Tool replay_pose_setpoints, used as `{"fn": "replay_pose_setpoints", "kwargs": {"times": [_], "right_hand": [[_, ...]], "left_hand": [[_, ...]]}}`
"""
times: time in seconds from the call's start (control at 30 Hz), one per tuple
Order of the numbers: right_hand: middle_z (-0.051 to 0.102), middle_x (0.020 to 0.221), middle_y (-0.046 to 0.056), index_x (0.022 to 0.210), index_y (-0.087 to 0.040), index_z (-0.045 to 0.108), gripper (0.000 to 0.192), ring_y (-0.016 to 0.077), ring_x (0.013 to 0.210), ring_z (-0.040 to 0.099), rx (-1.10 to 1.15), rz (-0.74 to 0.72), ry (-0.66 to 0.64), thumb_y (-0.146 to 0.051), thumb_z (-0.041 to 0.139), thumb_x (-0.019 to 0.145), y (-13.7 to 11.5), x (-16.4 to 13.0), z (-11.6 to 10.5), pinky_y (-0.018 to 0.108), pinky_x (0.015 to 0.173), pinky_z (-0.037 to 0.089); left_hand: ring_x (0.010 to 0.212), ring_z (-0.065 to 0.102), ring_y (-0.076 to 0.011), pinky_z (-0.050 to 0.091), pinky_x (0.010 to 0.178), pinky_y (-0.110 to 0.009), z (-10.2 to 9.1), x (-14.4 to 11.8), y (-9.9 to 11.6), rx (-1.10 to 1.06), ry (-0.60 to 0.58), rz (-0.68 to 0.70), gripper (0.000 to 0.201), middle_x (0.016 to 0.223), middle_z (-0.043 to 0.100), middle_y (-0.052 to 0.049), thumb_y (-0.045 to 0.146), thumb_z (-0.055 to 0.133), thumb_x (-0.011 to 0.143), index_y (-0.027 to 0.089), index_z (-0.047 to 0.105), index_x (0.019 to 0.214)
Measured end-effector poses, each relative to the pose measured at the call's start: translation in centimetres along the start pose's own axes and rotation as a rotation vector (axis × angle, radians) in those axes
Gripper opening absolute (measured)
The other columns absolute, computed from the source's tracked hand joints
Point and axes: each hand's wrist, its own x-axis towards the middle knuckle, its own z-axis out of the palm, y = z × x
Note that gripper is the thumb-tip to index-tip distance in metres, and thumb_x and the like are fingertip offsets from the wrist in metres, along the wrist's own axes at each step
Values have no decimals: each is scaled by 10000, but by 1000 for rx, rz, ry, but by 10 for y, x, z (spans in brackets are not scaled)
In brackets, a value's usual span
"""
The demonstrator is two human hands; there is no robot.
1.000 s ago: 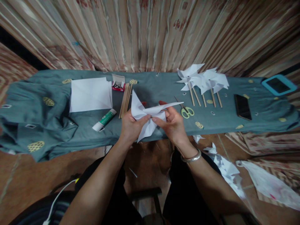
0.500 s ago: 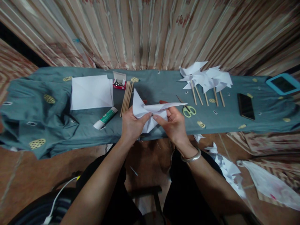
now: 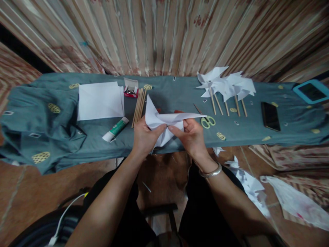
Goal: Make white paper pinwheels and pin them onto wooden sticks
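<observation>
A white paper pinwheel with folded blades is held over the front edge of the cloth-covered table. My left hand grips its left side, thumb pressed near the centre. From the right, my right hand closes on the same paper, its thumb tip almost meeting the left one. Most fingers are hidden behind the paper. Just left of my left hand lie several wooden sticks. Green-handled scissors lie right of my right hand.
On the table are a stack of white paper, a glue stick, a small red box of metal pins, several finished pinwheels on sticks, a phone and a blue-framed tablet. Paper scraps lie on the floor.
Almost nothing differs. Both hands keep the pinwheel in the same place, with only a very slight shift of the paper and of the view.
</observation>
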Motion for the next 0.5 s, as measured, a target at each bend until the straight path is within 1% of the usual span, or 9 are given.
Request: {"fn": "replay_pose_setpoints", "kwargs": {"times": [0.17,0.3,0.5], "right_hand": [[748,1051,38,1178,-222,598,553,199,898,686,-6,-11,8,-314,770,661,-1,-1,2,337,807,556],[741,1014,24,1131,-232,609,493,190,878,679,-41,-23,0,-303,765,669,-3,-2,2,334,809,546],[733,974,11,1139,-232,601,458,175,847,667,-84,-41,-17,-291,737,706,-1,-3,1,314,783,536]], "left_hand": [[785,683,-197,539,703,-273,1,0,2,28,10,14,525,899,742,-56,269,778,614,109,681,1105],[761,675,-187,533,672,-257,1,0,4,63,18,26,483,867,739,-48,252,770,610,115,694,1068],[743,669,-181,528,659,-252,1,-1,4,75,20,12,456,851,737,-42,255,762,614,126,695,1047]]}}
